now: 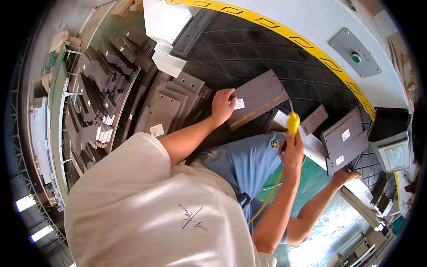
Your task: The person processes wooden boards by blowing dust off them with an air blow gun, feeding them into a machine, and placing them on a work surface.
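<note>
My left hand (pixel 223 107) rests at the left edge of a dark metal plate (pixel 260 95), its fingers on the plate beside a white label (pixel 239 103). The plate has a rusty-brown strip along its near edge. My right hand (pixel 292 149) is wrapped round a yellow-handled tool (pixel 293 122), which points up with a thin metal tip near the plate's right corner. A yellow cable (pixel 268 204) hangs below that hand.
Stacked plates (pixel 167 104) stand left of the held plate, with racks of dark plates (pixel 100 84) beyond. Two labelled plates (pixel 344 138), a screen (pixel 395 155) and a green button (pixel 356 57) are at right. A yellow-striped rim (pixel 284 32) curves above the black tiled surface (pixel 262 51).
</note>
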Available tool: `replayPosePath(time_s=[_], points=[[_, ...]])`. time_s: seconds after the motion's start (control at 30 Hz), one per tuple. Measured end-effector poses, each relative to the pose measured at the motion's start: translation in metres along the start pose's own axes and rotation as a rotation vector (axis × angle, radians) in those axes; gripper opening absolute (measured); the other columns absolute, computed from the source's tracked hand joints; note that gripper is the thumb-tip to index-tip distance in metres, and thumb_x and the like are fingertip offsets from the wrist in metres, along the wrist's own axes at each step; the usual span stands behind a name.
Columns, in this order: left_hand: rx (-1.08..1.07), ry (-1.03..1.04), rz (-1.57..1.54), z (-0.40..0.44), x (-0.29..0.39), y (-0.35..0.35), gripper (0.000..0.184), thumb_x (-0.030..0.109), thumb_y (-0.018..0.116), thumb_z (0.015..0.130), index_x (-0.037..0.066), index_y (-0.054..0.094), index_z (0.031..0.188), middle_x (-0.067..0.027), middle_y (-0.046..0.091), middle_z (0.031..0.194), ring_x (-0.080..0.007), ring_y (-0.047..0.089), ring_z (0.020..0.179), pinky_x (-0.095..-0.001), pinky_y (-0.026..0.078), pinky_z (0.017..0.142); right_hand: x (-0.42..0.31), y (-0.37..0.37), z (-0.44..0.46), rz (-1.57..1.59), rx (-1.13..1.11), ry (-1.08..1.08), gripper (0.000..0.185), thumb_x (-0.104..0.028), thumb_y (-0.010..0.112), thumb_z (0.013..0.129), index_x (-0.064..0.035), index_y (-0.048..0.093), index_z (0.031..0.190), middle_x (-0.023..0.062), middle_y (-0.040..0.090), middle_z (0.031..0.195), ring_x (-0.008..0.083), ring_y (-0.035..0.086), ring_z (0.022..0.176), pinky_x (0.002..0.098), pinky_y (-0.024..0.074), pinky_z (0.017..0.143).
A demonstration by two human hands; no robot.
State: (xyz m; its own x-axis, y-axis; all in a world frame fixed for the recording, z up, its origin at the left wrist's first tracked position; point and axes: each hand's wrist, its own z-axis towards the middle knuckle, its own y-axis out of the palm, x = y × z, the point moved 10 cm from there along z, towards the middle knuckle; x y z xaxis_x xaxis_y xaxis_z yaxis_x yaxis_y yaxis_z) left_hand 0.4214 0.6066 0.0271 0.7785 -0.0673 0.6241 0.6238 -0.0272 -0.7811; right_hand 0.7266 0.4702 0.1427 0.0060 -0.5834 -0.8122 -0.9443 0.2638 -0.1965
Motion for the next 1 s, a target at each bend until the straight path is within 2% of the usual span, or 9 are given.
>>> replayPosePath(time_s=[0.03,0.23,0.33,0.47,0.63,0.73,0.83,0.9,1.0], points=[[0.054,-0.037,-0.081,0.007,-0.004,-0.007,0.034,0.024,0.075,0.092,0.005,0.073,0.120,-0.0158,0.072,0.128,-0.0360,0.063,0.123,-0.0422,0.051,0.103,0.009,-0.014,-0.009,-0.123,0.019,-0.004,0.036,-0.026,0.054,0.112,-0.0008,0.063,0.136,0.0002,0.057,0.069,0.0078,0.052,0.056,0.0261,0.0423,0.051],[-0.330,-0.276,-0.252,0.045,-0.012,0.025,0.046,0.026,0.079,0.089,0.003,0.069,0.128,-0.0165,0.069,0.132,-0.0365,0.061,0.127,-0.0424,0.050,0.106,0.038,0.021,-0.119,-0.243,-0.450,0.190,0.045,-0.026,0.057,0.110,-0.0042,0.059,0.149,0.0004,0.058,0.072,0.0095,0.054,0.060,0.0276,0.0453,0.056],[-0.230,0.215,-0.043,0.035,0.052,0.021,0.071,0.036,0.082,0.087,0.006,0.057,0.146,-0.0231,0.054,0.153,-0.0426,0.050,0.141,-0.0490,0.045,0.112,0.038,0.014,-0.125,-0.132,-0.336,0.168,0.049,-0.025,0.060,0.109,-0.0068,0.057,0.154,0.0019,0.060,0.074,0.0091,0.057,0.064,0.0271,0.0482,0.060],[-0.450,0.213,0.310,-0.002,0.078,0.054,0.131,0.069,0.088,0.066,0.013,0.028,0.167,-0.0270,0.002,0.175,-0.0517,0.004,0.161,-0.0842,0.016,0.115,0.055,0.027,-0.135,-0.107,-0.426,0.251,0.049,-0.023,0.060,0.109,-0.0043,0.056,0.154,0.0002,0.057,0.074,0.0085,0.053,0.061,0.0260,0.0460,0.059],[-0.532,0.219,0.469,-0.008,0.085,0.059,0.135,0.064,0.089,0.064,0.019,0.022,0.171,-0.0229,-0.002,0.177,-0.0525,0.001,0.161,-0.0820,0.018,0.116,0.082,-0.003,-0.140,0.043,-0.377,0.240,0.042,-0.025,0.055,0.109,-0.0007,0.060,0.142,0.0016,0.060,0.073,0.0081,0.054,0.059,0.0243,0.0389,0.053],[-0.606,0.180,0.254,0.000,0.088,0.046,0.127,0.057,0.088,0.067,0.018,0.025,0.170,-0.0256,0.004,0.176,-0.0501,0.007,0.161,-0.0782,0.021,0.117,0.082,-0.019,-0.147,0.228,-0.392,0.231,0.041,-0.029,0.056,0.109,0.0008,0.062,0.136,0.0019,0.062,0.073,0.0080,0.055,0.058,0.0231,0.0387,0.052],[-0.935,-0.233,-0.894,0.001,0.085,0.026,0.100,0.053,0.077,0.081,0.014,0.039,0.164,-0.0234,0.041,0.163,-0.0481,0.041,0.148,-0.0720,0.036,0.116,0.058,-0.009,-0.174,0.408,-0.633,0.219,0.043,-0.030,0.059,0.108,0.0024,0.060,0.136,0.0037,0.064,0.076,0.0096,0.056,0.058,0.0225,0.0393,0.052],[-1.077,-0.621,-1.726,-0.016,0.103,0.005,0.084,0.062,0.061,0.091,0.012,0.049,0.157,-0.0222,0.061,0.141,-0.0454,0.065,0.119,-0.0720,0.052,0.101,0.055,-0.013,-0.164,0.249,-0.574,0.199,0.044,-0.030,0.060,0.108,0.0019,0.059,0.138,0.0037,0.064,0.077,0.0092,0.055,0.058,0.0221,0.0391,0.052],[-1.190,-0.530,-1.872,-0.029,0.098,0.010,0.090,0.065,0.064,0.089,0.016,0.043,0.162,-0.0175,0.047,0.161,-0.0478,0.051,0.139,-0.0821,0.037,0.109,0.043,-0.041,-0.127,0.124,-0.300,0.068,0.042,-0.031,0.055,0.110,-0.0008,0.059,0.140,0.0022,0.063,0.075,0.0081,0.056,0.057,0.0225,0.0391,0.049]])
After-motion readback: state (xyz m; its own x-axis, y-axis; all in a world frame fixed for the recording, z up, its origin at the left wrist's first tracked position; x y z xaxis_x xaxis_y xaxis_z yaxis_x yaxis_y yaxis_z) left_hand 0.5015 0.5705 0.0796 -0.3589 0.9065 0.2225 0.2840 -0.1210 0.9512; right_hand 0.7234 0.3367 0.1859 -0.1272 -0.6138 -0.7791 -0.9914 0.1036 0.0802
